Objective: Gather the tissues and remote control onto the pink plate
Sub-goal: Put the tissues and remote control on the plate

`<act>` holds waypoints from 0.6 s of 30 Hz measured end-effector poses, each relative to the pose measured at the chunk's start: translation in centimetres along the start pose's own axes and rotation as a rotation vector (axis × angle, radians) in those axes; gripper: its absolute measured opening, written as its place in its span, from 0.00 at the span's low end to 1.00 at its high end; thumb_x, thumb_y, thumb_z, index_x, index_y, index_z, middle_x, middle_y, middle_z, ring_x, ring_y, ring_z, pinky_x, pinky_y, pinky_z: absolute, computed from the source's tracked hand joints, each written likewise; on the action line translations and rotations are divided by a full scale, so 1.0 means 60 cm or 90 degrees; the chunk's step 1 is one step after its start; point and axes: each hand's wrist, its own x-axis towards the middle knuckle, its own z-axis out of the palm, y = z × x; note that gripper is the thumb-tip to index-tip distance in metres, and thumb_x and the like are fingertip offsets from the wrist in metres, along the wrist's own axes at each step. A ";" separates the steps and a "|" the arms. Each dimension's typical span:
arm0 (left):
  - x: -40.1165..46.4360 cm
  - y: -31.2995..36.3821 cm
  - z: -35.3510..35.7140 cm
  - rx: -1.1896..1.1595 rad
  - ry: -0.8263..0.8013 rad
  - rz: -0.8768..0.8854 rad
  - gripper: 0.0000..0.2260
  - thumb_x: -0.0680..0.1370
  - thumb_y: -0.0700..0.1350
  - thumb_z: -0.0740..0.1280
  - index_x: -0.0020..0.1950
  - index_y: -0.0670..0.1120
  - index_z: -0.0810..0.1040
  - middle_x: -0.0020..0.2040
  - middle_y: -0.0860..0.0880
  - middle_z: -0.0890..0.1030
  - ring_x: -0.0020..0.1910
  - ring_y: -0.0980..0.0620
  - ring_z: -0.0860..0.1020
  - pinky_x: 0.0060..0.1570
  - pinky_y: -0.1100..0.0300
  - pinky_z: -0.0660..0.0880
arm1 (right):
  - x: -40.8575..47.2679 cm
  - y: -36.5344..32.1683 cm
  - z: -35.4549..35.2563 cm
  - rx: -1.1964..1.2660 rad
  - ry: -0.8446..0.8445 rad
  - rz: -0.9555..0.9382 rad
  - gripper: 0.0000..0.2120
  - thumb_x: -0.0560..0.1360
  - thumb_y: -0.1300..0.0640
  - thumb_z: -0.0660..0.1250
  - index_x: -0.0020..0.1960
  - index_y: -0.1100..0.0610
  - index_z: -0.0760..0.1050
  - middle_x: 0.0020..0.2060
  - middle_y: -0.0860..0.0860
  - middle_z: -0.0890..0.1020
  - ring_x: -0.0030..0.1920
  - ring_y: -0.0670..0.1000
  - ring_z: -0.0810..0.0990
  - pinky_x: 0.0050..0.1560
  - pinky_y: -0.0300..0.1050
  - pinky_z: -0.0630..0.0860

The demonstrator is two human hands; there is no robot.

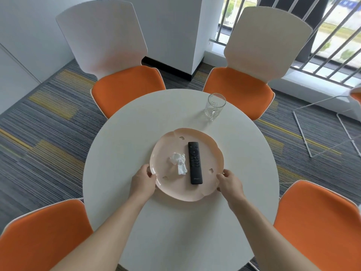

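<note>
The pink plate (175, 189) with a scalloped rim rests in the middle of the round white table (121, 145). On it lie a crumpled white tissue (179, 162) left of centre and a black remote control (194, 162) lengthwise beside it, a small gap between them. My left hand (142, 181) grips the plate's left rim, thumb on top. My right hand (230, 182) grips the right rim the same way.
An empty clear glass (214, 106) stands at the table's far right. Four orange-seated chairs (127, 87) ring the table. A white wire frame (322, 130) stands on the striped carpet at right, below a railing and window.
</note>
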 end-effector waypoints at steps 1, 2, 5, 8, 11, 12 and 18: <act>0.000 0.000 0.001 -0.008 -0.002 -0.003 0.09 0.75 0.43 0.64 0.54 0.51 0.75 0.47 0.53 0.82 0.29 0.52 0.83 0.32 0.60 0.74 | -0.001 -0.001 0.001 0.007 0.002 -0.003 0.12 0.73 0.53 0.60 0.51 0.56 0.78 0.45 0.55 0.83 0.49 0.59 0.81 0.55 0.61 0.79; 0.000 0.000 0.002 -0.016 0.000 -0.005 0.09 0.75 0.42 0.64 0.53 0.52 0.75 0.46 0.54 0.82 0.26 0.54 0.82 0.30 0.62 0.73 | -0.001 -0.002 0.001 0.012 0.003 -0.005 0.11 0.73 0.53 0.60 0.50 0.56 0.78 0.45 0.56 0.83 0.49 0.60 0.81 0.54 0.61 0.79; -0.002 0.004 0.002 -0.026 0.011 -0.010 0.08 0.75 0.41 0.64 0.50 0.54 0.75 0.41 0.55 0.82 0.24 0.56 0.81 0.28 0.64 0.71 | -0.003 -0.005 0.001 0.014 0.000 -0.005 0.11 0.74 0.54 0.61 0.49 0.56 0.79 0.46 0.58 0.83 0.50 0.62 0.81 0.53 0.62 0.80; -0.008 0.005 0.001 -0.027 0.015 -0.012 0.08 0.75 0.40 0.64 0.49 0.54 0.75 0.38 0.56 0.82 0.22 0.58 0.80 0.24 0.67 0.69 | -0.003 -0.008 0.000 0.004 -0.003 -0.004 0.11 0.75 0.53 0.61 0.50 0.57 0.79 0.46 0.59 0.83 0.50 0.62 0.81 0.53 0.61 0.80; -0.014 0.002 0.002 -0.038 0.021 -0.017 0.08 0.75 0.39 0.65 0.48 0.52 0.74 0.37 0.55 0.80 0.21 0.58 0.79 0.21 0.73 0.67 | 0.002 -0.014 0.001 -0.016 -0.007 -0.008 0.11 0.75 0.54 0.60 0.50 0.58 0.78 0.47 0.59 0.83 0.49 0.62 0.81 0.52 0.58 0.79; -0.017 0.001 0.002 -0.040 0.022 -0.023 0.07 0.75 0.39 0.65 0.47 0.52 0.74 0.37 0.54 0.80 0.22 0.58 0.79 0.20 0.73 0.67 | 0.003 -0.017 0.000 -0.019 -0.009 -0.007 0.11 0.75 0.55 0.60 0.50 0.58 0.78 0.47 0.59 0.83 0.49 0.62 0.81 0.51 0.57 0.79; -0.036 -0.007 0.014 -0.050 0.019 -0.050 0.09 0.75 0.38 0.66 0.45 0.52 0.70 0.37 0.54 0.79 0.23 0.58 0.80 0.21 0.72 0.67 | 0.015 -0.034 -0.003 -0.066 -0.009 -0.018 0.10 0.76 0.53 0.60 0.49 0.59 0.77 0.41 0.55 0.80 0.40 0.55 0.74 0.34 0.46 0.67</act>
